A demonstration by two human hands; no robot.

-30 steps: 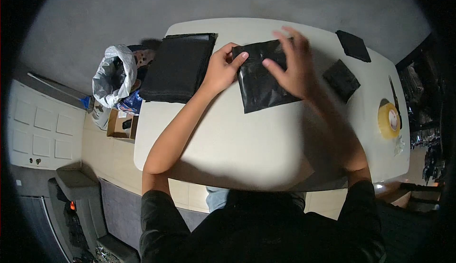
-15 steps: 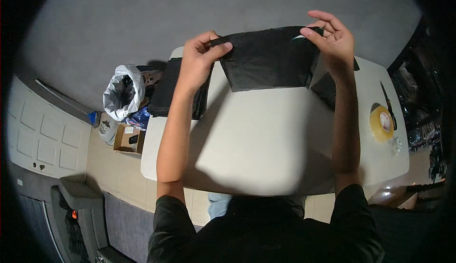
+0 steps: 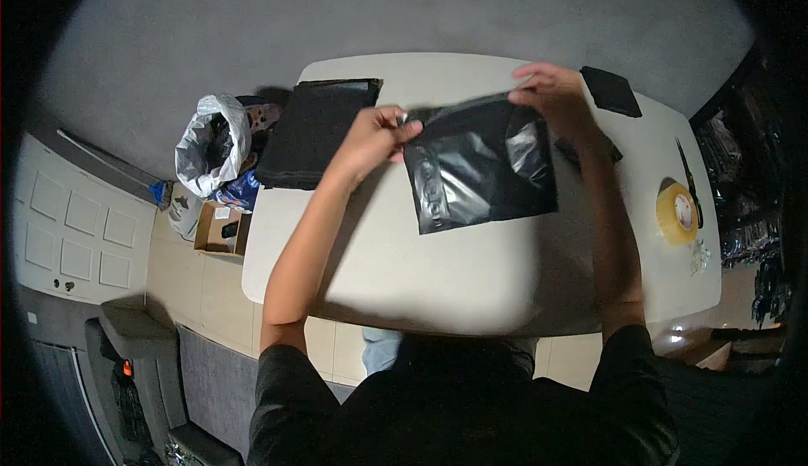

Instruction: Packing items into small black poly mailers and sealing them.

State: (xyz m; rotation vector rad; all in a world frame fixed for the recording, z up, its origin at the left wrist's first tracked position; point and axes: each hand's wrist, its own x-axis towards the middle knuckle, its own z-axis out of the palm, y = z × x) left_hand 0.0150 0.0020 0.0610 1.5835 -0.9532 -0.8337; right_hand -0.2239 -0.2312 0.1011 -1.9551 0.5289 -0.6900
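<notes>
A shiny black plastic bag [image 3: 484, 180] hangs over the middle of the white table, its lower part creased and catching the light. My left hand [image 3: 374, 140] pinches its upper left corner between thumb and fingers. At the upper right corner, my right hand [image 3: 551, 100] grips the edge with the thumb, slightly blurred. A stack of flat black bags [image 3: 316, 134] lies left of my left hand. Beyond my right hand rests a small flat black piece [image 3: 611, 92]. Another dark piece [image 3: 610, 151] is partly hidden by my right forearm.
On the table's [image 3: 379, 285] right side lie a roll of clear yellowish tape [image 3: 676, 214] and a long dark cutting tool [image 3: 690, 182]. Left of the table stand a lined white bag [image 3: 202, 150] and a cardboard box [image 3: 220, 229]. A grey wall [image 3: 421, 12] borders the far edge.
Both hands have come down and nearer with the bag, which now shows its glossy side. The stack on the left and the small black piece at the far right are now less covered.
</notes>
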